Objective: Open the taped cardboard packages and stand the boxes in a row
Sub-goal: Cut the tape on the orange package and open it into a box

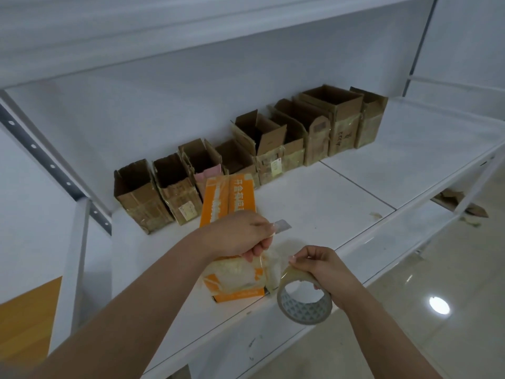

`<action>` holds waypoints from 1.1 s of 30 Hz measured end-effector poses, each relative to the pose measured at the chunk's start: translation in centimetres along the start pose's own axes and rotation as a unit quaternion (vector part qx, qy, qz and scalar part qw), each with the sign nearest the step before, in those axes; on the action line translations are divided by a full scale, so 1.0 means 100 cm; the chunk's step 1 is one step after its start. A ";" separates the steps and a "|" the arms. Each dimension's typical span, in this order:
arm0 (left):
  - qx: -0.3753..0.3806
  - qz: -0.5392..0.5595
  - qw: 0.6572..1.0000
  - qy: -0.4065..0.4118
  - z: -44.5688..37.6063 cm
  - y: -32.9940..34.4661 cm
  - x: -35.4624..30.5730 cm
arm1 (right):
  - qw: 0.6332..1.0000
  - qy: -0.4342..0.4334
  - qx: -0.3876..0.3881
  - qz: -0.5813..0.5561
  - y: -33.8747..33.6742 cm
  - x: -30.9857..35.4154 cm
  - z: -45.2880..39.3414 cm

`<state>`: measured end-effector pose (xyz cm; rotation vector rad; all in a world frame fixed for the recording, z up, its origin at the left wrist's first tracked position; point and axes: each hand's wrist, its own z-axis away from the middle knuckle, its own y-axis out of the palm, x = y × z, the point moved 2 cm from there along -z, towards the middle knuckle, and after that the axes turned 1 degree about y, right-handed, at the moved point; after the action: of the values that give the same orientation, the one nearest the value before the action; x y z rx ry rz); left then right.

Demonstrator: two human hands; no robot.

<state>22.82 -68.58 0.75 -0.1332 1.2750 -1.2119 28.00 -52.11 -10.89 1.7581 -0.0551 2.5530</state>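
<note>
An orange and white box (229, 203) lies flat on the white shelf (314, 203), its near end wrapped in clear tape. My left hand (240, 236) is above it and grips a small cutter whose blade (282, 223) sticks out to the right. My right hand (319, 269) holds a roll of clear tape (303, 302) at the shelf's front edge, thumb on the roll's top. A strip of tape runs from the roll to the box. Behind stand several opened brown cardboard boxes (259, 143) in a row along the back wall.
A perforated metal upright (52, 165) frames the shelf on the left. Tape scraps (375, 214) lie near the shelf's right front. Cardboard scraps (461, 203) lie on the floor at right, beyond the rail. An upper shelf (136, 36) overhangs.
</note>
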 end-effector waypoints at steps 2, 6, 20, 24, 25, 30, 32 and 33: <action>0.019 -0.020 1.000 -0.009 0.001 -0.001 -0.005 | 1.000 -0.024 -0.017 -0.006 -0.006 0.003 0.001; 0.038 -0.098 0.994 -0.001 -0.003 0.001 -0.015 | 0.998 -0.056 -0.042 -0.006 -0.020 0.006 0.005; 0.008 -0.162 0.987 -0.013 -0.017 0.010 -0.013 | 1.000 -0.008 0.008 0.008 0.006 -0.007 -0.002; 0.000 -0.266 0.964 -0.009 -0.021 0.015 -0.014 | 0.998 0.040 0.041 -0.036 0.021 -0.014 -0.004; -0.005 -0.295 0.956 -0.010 -0.021 0.017 -0.015 | 0.996 0.052 0.050 -0.043 0.022 -0.015 -0.003; -0.010 -0.367 0.930 -0.006 -0.024 0.020 -0.015 | 0.993 0.092 0.068 -0.041 0.021 -0.013 -0.003; -0.011 -0.379 0.925 -0.006 -0.025 0.020 -0.014 | 0.992 0.101 0.070 -0.034 0.020 -0.013 -0.001; -0.010 -0.382 0.924 -0.006 -0.025 0.020 -0.014 | 0.992 0.104 0.069 -0.031 0.020 -0.013 -0.001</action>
<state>22.36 -65.37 -0.62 -0.7023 1.2589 -1.8494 28.25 -54.10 -12.18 1.4951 0.1854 2.7367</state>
